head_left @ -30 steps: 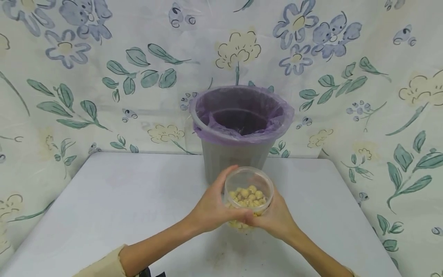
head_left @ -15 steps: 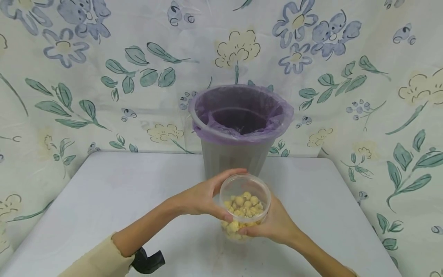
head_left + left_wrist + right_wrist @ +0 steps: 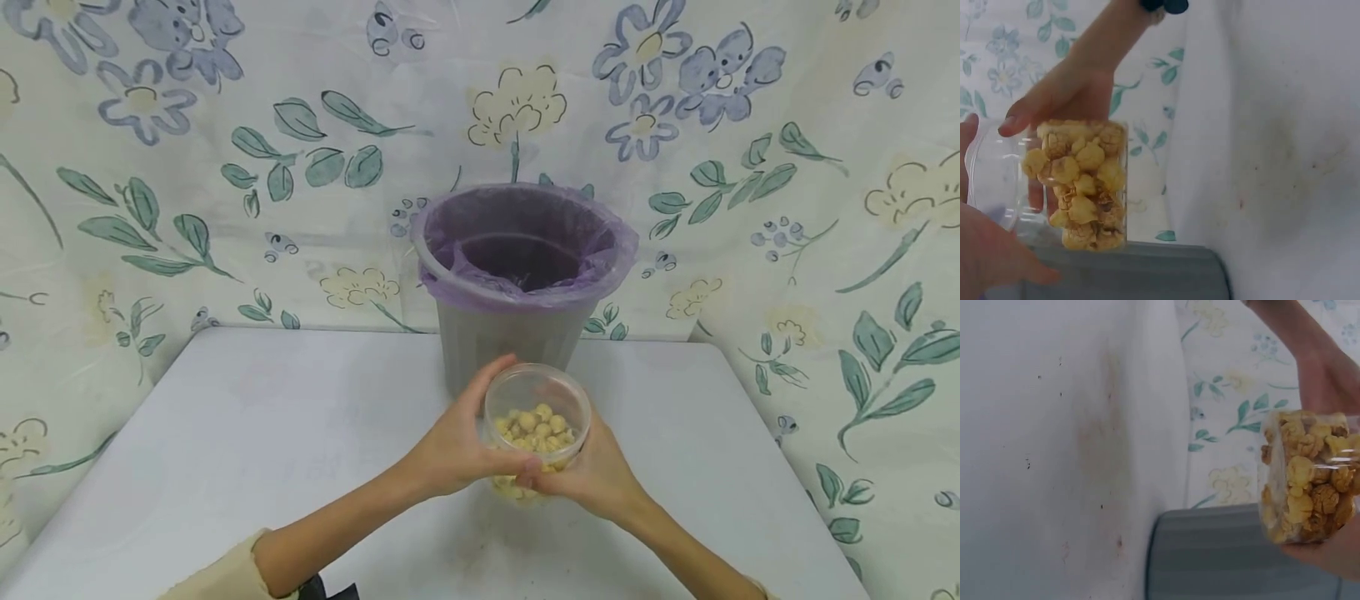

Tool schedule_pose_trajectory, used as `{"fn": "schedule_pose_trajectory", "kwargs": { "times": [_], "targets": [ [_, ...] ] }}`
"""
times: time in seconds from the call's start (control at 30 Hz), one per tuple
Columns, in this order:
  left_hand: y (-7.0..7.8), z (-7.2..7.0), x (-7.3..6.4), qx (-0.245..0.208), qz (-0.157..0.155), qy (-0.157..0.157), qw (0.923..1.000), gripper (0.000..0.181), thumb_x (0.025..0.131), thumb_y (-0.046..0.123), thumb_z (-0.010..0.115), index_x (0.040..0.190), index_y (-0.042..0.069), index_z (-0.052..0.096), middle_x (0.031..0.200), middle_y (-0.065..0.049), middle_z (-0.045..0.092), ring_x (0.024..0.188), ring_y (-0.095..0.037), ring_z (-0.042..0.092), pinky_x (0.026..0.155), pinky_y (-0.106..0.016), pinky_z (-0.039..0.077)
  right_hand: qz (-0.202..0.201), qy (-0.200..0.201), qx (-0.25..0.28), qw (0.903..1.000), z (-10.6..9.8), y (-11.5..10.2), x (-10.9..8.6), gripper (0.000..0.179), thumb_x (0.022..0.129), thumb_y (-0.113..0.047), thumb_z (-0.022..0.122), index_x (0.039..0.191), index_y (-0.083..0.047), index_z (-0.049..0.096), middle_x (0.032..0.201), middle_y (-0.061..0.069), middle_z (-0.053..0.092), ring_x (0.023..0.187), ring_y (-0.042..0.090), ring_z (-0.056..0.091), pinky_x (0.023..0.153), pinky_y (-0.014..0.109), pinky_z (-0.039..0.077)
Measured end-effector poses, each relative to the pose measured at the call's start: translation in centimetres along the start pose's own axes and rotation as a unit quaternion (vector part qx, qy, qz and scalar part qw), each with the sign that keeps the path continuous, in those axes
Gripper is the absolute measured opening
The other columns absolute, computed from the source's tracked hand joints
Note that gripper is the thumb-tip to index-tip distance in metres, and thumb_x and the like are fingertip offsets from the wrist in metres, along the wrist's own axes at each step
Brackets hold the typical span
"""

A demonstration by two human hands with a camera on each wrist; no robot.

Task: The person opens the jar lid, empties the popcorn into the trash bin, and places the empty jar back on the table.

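In the head view, a clear round plastic tub [image 3: 537, 385] is raised above the white table, in front of the bin. Pale yellow popcorn [image 3: 534, 427] fills its lower part, while the upper part is bare. My left hand [image 3: 456, 450] grips the tub from the left, fingers behind it and thumb across the near side. From the right, my right hand [image 3: 600, 475] holds it too, and the thumbs meet in front. Through the tub wall in the left wrist view, popcorn [image 3: 1082, 187] shows as rounded, browned pieces. The tub's base [image 3: 1275, 487] faces the table in the right wrist view.
Behind the tub stands a grey bin [image 3: 510, 333] with a purple bag [image 3: 607, 267] folded over its rim. Small crumbs and brownish smears [image 3: 1104, 431] mark the white table [image 3: 262, 417]. A floral curtain [image 3: 315, 233] hangs around the back and sides.
Half a second ago the tub sat slightly lower and farther left, with my thumbs apart. Both hands have since brought it up and right, and the left thumb has slid across to the right one.
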State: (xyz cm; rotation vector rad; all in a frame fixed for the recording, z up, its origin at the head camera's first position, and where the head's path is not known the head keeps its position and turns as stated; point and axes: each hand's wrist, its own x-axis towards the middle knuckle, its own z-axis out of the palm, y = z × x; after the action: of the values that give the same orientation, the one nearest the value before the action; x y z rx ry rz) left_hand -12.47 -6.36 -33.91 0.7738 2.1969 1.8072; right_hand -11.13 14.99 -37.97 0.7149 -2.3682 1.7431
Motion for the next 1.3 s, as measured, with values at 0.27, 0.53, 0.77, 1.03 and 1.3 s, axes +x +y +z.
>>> {"fn": "schedule_pose_trajectory", "kwargs": {
  "times": [0.27, 0.53, 0.77, 1.03, 1.3],
  "targets": [
    [0.0, -2.6, 0.7, -0.033, 0.003, -0.133, 0.9905, 0.115, 0.074, 0.03, 0.089, 0.161, 0.016, 0.015, 0.162, 0.002, 0.024, 0.145, -0.024, 0.026, 0.112, -0.06, 0.024, 0.015, -0.029, 0.041, 0.9986, -0.2, -0.2, -0.2, 0.106, 0.06, -0.016, 0.095, 0.149, -0.015, 0.037, 0.139, 0.008, 0.052, 0.122, 0.029, 0.051, 0.102, 0.037, 0.045],
    [-0.5, -3.1, 1.3, -0.033, 0.024, -0.175, 0.9836, 0.107, 0.075, 0.031, 0.089, 0.159, 0.014, 0.024, 0.155, 0.001, 0.037, 0.142, -0.033, 0.032, 0.112, -0.059, 0.024, -0.004, -0.054, 0.053, 0.9971, -0.3, -0.2, -0.4, 0.107, 0.061, -0.015, 0.094, 0.152, -0.018, 0.036, 0.138, 0.015, 0.051, 0.12, 0.032, 0.052, 0.101, 0.038, 0.045],
    [-0.7, -1.4, 0.5, -0.02, 0.032, -0.08, 0.996, 0.103, 0.074, 0.019, 0.089, 0.156, 0.011, 0.028, 0.151, -0.003, 0.041, 0.133, -0.032, 0.042, 0.105, -0.056, 0.037, 0.0, -0.028, 0.033, 0.9991, -0.2, -0.1, -0.4, 0.104, 0.061, -0.015, 0.094, 0.149, -0.016, 0.038, 0.137, 0.011, 0.053, 0.121, 0.029, 0.052, 0.101, 0.04, 0.045],
    [-0.8, -1.1, 0.2, -0.028, 0.027, -0.074, 0.9965, 0.114, 0.073, 0.029, 0.09, 0.159, 0.014, 0.017, 0.155, -0.004, 0.037, 0.142, -0.03, 0.031, 0.112, -0.06, 0.023, 0.011, -0.025, 0.034, 0.9991, -0.2, -0.1, -0.3, 0.104, 0.063, -0.016, 0.095, 0.15, -0.015, 0.037, 0.14, 0.01, 0.051, 0.124, 0.029, 0.05, 0.102, 0.038, 0.045],
    [-1.2, -2.9, 1.3, -0.069, 0.03, -0.183, 0.9802, 0.111, 0.076, 0.037, 0.088, 0.16, 0.015, 0.018, 0.157, -0.001, 0.033, 0.144, -0.022, 0.029, 0.115, -0.057, 0.019, 0.004, -0.056, 0.075, 0.9956, -0.5, 0.2, -0.5, 0.108, 0.063, -0.012, 0.094, 0.152, -0.017, 0.034, 0.14, 0.01, 0.05, 0.122, 0.034, 0.051, 0.101, 0.037, 0.046]
  ]
}}
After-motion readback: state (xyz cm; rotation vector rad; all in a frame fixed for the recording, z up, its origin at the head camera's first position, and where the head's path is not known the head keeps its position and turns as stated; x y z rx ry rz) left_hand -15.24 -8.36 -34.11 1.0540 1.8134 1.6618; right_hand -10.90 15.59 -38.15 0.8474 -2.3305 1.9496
